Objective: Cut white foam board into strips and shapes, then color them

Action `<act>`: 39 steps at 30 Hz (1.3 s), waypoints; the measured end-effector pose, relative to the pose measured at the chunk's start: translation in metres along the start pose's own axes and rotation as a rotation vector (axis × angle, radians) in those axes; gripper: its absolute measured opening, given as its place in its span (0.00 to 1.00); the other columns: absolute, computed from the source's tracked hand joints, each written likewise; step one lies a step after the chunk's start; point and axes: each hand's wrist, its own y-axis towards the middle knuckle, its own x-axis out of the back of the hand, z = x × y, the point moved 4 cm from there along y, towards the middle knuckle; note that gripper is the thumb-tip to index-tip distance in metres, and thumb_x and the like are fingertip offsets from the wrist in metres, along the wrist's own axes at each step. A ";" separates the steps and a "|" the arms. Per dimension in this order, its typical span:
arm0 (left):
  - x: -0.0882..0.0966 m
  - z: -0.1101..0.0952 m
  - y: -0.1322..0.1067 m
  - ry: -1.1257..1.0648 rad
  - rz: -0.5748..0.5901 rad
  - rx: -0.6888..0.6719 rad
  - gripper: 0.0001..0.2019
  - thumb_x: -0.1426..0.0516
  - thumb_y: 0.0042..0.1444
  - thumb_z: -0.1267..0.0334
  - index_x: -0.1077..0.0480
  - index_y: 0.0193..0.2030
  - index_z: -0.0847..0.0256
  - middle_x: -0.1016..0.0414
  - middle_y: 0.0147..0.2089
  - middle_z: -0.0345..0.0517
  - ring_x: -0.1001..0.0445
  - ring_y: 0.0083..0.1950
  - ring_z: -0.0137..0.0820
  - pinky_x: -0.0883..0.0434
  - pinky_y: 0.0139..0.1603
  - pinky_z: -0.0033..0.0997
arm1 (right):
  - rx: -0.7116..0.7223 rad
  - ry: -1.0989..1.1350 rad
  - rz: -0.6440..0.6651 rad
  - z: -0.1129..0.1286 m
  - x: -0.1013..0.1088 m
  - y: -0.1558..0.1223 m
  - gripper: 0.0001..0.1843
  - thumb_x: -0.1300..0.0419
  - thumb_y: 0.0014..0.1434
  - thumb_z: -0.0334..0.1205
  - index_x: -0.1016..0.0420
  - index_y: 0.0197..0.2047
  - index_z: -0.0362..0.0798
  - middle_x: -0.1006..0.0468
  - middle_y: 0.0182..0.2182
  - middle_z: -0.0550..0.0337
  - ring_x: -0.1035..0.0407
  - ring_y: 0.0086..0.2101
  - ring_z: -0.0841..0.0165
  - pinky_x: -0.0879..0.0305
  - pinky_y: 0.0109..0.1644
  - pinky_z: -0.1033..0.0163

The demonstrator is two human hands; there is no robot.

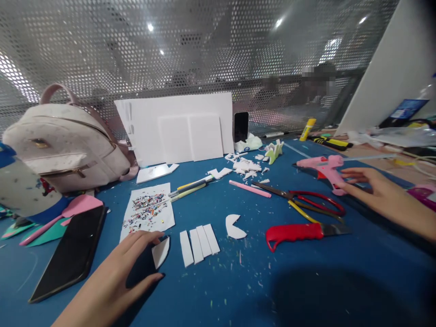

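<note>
Glue gun (323,169) by open right hand (374,193), foam piece (161,251) by open left hand (124,270)

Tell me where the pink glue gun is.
Head view, right side: the pink plastic glue gun lies just beyond the red-handled scissors, with the right hand at its grip.

A single head-worn camera looks forward and down across the blue table (306,281), close above the work. The left hand (119,268) shows low at the near edge. The right hand (368,188) shows farther out, with the mesh screen (204,45) beyond both.
</note>
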 end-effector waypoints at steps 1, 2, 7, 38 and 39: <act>-0.001 0.001 -0.001 0.002 0.010 0.008 0.24 0.41 0.61 0.48 0.41 0.62 0.41 0.28 0.61 0.39 0.25 0.60 0.36 0.25 0.59 0.34 | 0.019 0.032 0.085 -0.002 -0.008 0.002 0.38 0.46 0.52 0.75 0.23 0.43 0.48 0.16 0.43 0.46 0.19 0.38 0.56 0.23 0.37 0.58; -0.001 0.002 -0.002 0.005 0.017 0.014 0.24 0.41 0.61 0.48 0.41 0.62 0.41 0.28 0.61 0.38 0.26 0.61 0.35 0.26 0.60 0.33 | 0.029 0.044 0.161 -0.005 -0.015 0.003 0.39 0.48 0.52 0.75 0.26 0.46 0.48 0.18 0.46 0.44 0.20 0.41 0.52 0.23 0.42 0.53; -0.001 0.001 -0.001 0.004 -0.020 0.002 0.22 0.43 0.62 0.50 0.41 0.61 0.41 0.26 0.59 0.35 0.24 0.59 0.31 0.26 0.58 0.30 | -0.034 -0.005 0.298 -0.017 -0.035 0.016 0.40 0.47 0.47 0.70 0.30 0.50 0.45 0.24 0.54 0.36 0.28 0.52 0.38 0.34 0.57 0.38; 0.004 -0.011 0.012 -0.072 -0.040 -0.017 0.21 0.45 0.65 0.54 0.42 0.63 0.38 0.26 0.60 0.37 0.24 0.59 0.33 0.26 0.58 0.36 | 0.089 0.473 0.592 0.078 -0.033 0.026 0.31 0.45 0.57 0.72 0.32 0.29 0.48 0.31 0.24 0.61 0.39 0.26 0.69 0.43 0.30 0.63; 0.005 -0.011 0.012 -0.062 -0.036 -0.012 0.21 0.45 0.65 0.53 0.42 0.63 0.39 0.27 0.61 0.37 0.25 0.60 0.34 0.26 0.59 0.37 | 0.096 0.485 0.607 0.083 -0.037 0.028 0.31 0.44 0.57 0.71 0.32 0.29 0.48 0.31 0.24 0.61 0.39 0.26 0.69 0.43 0.30 0.63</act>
